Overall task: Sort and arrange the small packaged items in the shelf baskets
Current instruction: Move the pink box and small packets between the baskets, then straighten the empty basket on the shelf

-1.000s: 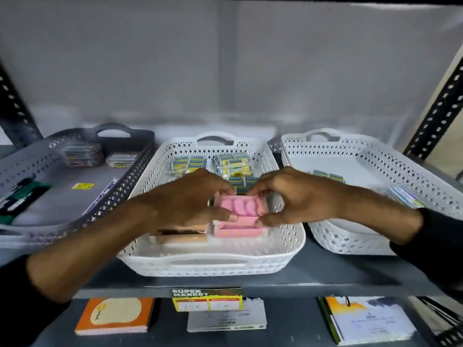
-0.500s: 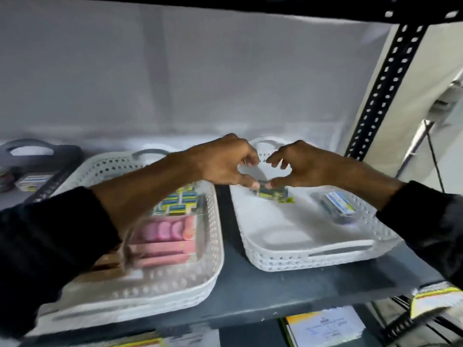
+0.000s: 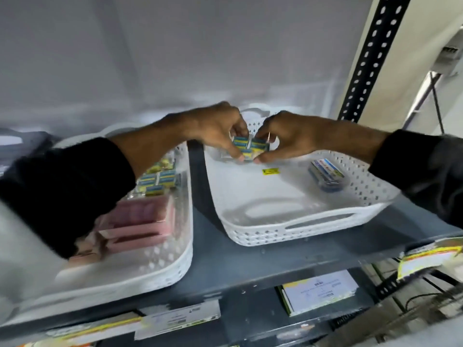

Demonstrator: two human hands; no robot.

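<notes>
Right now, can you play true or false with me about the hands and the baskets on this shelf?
1. Both hands hold the blue-and-yellow pack together. True: left hand, right hand.
2. The pink boxes lie in the right basket. False: they lie in the left basket.
3. A yellow sticker lies on the floor of the right basket. True.
4. The right basket is black. False: it is white.
5. A blue pack lies alone, near the right basket's right wall. True.
</notes>
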